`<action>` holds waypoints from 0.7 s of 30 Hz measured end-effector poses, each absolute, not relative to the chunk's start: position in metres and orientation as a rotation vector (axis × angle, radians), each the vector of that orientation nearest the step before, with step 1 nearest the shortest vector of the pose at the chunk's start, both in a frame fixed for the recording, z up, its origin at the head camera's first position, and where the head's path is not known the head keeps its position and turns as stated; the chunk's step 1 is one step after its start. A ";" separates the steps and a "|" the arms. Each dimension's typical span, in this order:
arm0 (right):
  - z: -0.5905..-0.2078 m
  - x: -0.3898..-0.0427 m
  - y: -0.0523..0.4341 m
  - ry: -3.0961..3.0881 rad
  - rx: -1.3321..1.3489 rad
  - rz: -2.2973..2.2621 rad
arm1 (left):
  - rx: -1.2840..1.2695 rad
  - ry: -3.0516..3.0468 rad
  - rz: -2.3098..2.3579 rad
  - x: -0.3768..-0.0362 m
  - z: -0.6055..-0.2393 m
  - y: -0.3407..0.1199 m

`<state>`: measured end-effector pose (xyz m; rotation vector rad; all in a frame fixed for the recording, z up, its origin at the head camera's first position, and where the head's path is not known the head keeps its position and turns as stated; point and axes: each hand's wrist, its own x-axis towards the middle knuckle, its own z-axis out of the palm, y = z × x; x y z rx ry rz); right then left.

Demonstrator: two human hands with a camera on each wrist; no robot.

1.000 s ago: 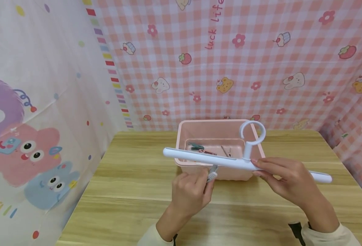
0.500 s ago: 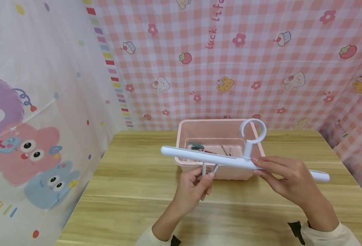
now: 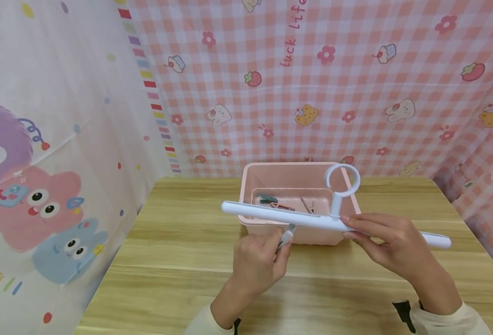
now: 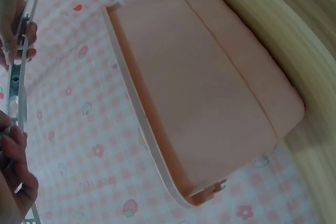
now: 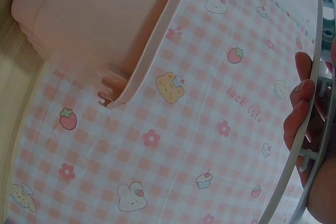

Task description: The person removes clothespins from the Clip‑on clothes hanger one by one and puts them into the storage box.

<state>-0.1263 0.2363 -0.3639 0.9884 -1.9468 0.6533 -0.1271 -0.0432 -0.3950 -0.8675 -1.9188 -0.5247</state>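
Observation:
In the head view, a white hanger with a round open hook lies tilted across the front of a pink bin. My right hand grips its bar just right of the hook, fingers above and below. Under the left half of the bar, my left hand pinches a small grey ribbed clip. The clip's upper end meets the bar's underside; whether it is fastened there I cannot tell. In the left wrist view, the hanger shows its hollow underside. The right wrist view has fingers wrapped around the bar.
The pink bin stands at the back of the wooden table. Inside lie small teal pieces, a red piece and a thin stick-like piece. A checked cloth hangs right behind the table.
The left hand has turned on the clip: half a second ago its two prongs showed, now its ribbed side does, as one second ago. The right hand and hanger have barely shifted.

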 end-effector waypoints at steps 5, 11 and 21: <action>-0.365 -0.127 0.235 -1.951 1.005 0.664 | -0.816 -1.823 -0.339 -0.128 -0.395 -0.044; -0.365 -0.127 0.235 -1.942 0.985 0.646 | -0.887 -2.037 -1.070 -0.122 -0.398 -0.041; -0.366 -0.129 0.232 -1.899 1.002 0.682 | -0.862 -2.056 -2.135 -0.113 -0.394 -0.038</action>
